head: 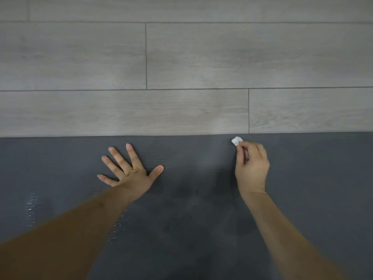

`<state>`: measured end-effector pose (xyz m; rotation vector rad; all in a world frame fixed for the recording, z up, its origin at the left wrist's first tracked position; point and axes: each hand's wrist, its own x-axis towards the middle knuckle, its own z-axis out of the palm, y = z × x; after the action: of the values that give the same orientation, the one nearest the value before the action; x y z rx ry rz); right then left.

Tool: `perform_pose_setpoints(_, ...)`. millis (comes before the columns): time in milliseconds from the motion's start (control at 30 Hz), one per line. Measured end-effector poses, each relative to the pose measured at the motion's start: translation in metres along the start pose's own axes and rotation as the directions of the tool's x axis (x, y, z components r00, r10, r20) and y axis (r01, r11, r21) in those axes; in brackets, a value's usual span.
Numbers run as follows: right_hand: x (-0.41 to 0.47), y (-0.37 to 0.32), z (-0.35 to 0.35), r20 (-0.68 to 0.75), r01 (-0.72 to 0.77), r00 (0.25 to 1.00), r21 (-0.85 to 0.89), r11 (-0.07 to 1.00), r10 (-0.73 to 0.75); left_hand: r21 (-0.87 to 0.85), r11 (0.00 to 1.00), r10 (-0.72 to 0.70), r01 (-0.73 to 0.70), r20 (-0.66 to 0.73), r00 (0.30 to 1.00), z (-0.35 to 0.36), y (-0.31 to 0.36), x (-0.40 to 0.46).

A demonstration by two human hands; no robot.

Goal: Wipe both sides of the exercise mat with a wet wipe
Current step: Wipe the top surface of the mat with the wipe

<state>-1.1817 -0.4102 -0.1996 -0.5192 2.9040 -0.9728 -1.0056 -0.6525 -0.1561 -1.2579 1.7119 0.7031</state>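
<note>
On pale grey wood-look plank floor (181,57), dark grey ribbed exercise mat (191,209) is laid flat, long axis running left-right, far edge straight along planks. Faint wet sheen seen at left of mat. Left hand (129,170) is pressed flat on mat, fingers spread. Small crumpled white wet wipe (236,140) is pinched by right hand (251,166), fingers curled, right at far edge.

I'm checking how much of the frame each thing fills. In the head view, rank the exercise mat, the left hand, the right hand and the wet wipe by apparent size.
1. exercise mat, cut off by the frame
2. left hand and right hand: similar, unranked; one splayed flat, one curled
3. wet wipe, bunched in the right hand's grip
</note>
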Motion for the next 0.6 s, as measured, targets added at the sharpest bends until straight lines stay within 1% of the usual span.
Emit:
perform_pose_setpoints(67,-0.003,-0.012,0.004,-0.026,-0.102,0.994,0.002,0.995,0.102,0.0,1.0,0.013,-0.013,-0.006,1.0,0.001,-0.001,0.0)
perform_pose_setpoints(100,-0.004,-0.022,0.011,-0.04,-0.115,0.992,0.007,0.993,0.116,0.0,1.0,0.021,-0.021,-0.013,1.0,0.002,-0.001,0.001)
perform_pose_setpoints(167,-0.009,-0.047,0.03,-0.019,-0.058,0.998,0.022,0.998,0.059,0.0,1.0,0.031,-0.031,-0.034,0.999,0.004,-0.002,0.0)
perform_pose_setpoints(233,-0.011,-0.063,0.042,0.041,0.043,0.998,0.024,0.999,-0.044,-0.001,0.999,0.042,-0.042,-0.051,0.998,0.008,-0.003,0.0)
perform_pose_setpoints(300,-0.006,-0.053,0.034,0.066,0.11,0.992,0.014,0.994,-0.11,-0.001,0.998,0.058,-0.058,-0.063,0.996,0.012,-0.005,0.002)
perform_pose_setpoints(367,0.006,-0.018,0.009,0.036,0.102,0.994,-0.064,0.993,-0.1,0.011,0.997,0.073,-0.072,-0.082,0.994,0.013,-0.007,0.004)
perform_pose_setpoints(400,0.013,0.004,-0.008,-0.002,0.054,0.998,-0.133,0.99,-0.055,0.012,0.997,0.076,-0.075,-0.083,0.994,0.014,-0.008,0.005)
perform_pose_setpoints(467,0.027,0.043,-0.041,-0.128,-0.123,0.987,-0.212,0.969,0.098,0.014,0.996,0.09,-0.089,-0.092,0.992,0.015,-0.01,0.005)
perform_pose_setpoints(533,0.034,0.058,-0.056,-0.233,-0.282,0.944,-0.2,0.938,0.234,0.021,0.994,0.108,-0.107,-0.114,0.988,0.017,-0.012,0.007)
perform_pose_setpoints(600,0.029,0.04,-0.039,-0.26,-0.36,0.914,-0.171,0.917,0.31,0.015,0.993,0.118,-0.117,-0.129,0.985,0.018,-0.013,0.007)
